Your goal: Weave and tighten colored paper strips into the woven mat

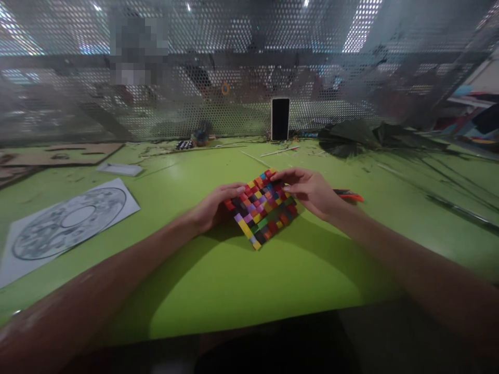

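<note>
Left hand (216, 204), right hand (313, 191), two in all, are holding one multicoloured, checkered, woven-looking rectangular piece (257, 208) in their fingers, and it's slanting there over one lime-green table (241, 285)!

Two hands (216, 205) (312, 191), one colourful woven piece (262, 210), one ring-patterned paper sheet (103, 223), one white-edged dark panel (280, 119)
</note>
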A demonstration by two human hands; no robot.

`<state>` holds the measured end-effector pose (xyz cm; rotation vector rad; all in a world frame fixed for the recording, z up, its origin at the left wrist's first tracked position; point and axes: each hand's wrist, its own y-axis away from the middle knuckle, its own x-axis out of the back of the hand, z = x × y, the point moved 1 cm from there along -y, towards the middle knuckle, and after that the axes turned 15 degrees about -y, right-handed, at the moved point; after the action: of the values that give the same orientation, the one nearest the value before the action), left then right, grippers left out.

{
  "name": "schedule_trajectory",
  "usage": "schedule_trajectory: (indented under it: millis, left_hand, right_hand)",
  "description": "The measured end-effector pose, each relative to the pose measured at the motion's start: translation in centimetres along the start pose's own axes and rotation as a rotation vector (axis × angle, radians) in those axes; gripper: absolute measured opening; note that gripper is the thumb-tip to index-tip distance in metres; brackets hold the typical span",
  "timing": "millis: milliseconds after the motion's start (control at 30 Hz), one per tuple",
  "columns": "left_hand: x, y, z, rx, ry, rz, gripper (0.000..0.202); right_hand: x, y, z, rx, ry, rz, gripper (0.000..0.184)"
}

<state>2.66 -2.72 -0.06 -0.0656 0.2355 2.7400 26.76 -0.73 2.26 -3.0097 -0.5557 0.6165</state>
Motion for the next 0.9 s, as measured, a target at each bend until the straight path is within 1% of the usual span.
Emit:
schedule_trajectory:
  millis: [67, 133, 233, 400, 533, 600, 700, 767, 800, 900]
  left_hand:
    - [-0.2, -0.2, 0.1, -0.036, 0.035, 0.001, 0.033]
    - [-0.3, -0.4, 0.1, -0.037, 0.035, 0.009, 0.039]
    - [-0.4, -0.4, 0.1, -0.045, -0.074, 0.030, 0.049]
    - [-0.5, -0.2, 0.0, -0.083, -0.326, 0.122, 0.055]
    - [-0.7, 0.0, -0.1, -0.088, -0.381, 0.149, 0.052]
    - [-0.7, 0.0, -0.2, -0.074, -0.379, 0.168, 0.049]
    - [-0.6, -0.1, -0.5, -0.067, -0.346, 0.199, 0.046]
    - [-0.5, -0.3, -0.7, -0.087, -0.320, 0.213, 0.047]
    - [-0.5, -0.3, -0.8, -0.105, -0.315, 0.215, 0.047]
    - [-0.4, -0.6, -1.0, -0.151, -0.287, 0.202, 0.044]
  right_hand:
    - [0.1, -0.1, -0.1, 0.038, -0.015, 0.056, 0.028]
    - [0.3, -0.2, -0.2, 0.080, -0.044, 0.115, 0.028]
    - [0.4, -0.2, -0.3, 0.123, -0.089, 0.172, 0.028]
    - [-0.3, 0.2, -0.2, 0.174, -0.111, 0.183, 0.029]
    - [-0.5, 0.3, -0.2, 0.163, -0.051, 0.150, 0.028]
    - [-0.2, 0.2, -0.3, 0.190, 0.083, 0.127, 0.028]
    - [0.3, 0.1, -0.8, 0.346, 0.487, 0.118, 0.023]
    - [0.3, 0.2, -1.0, 0.425, 0.720, 0.078, 0.019]
    - [0.2, 0.3, -1.0, 0.438, 0.787, 0.027, 0.018]
    - [-0.6, 0.6, -0.6, 0.412, 0.884, -0.211, 0.021]
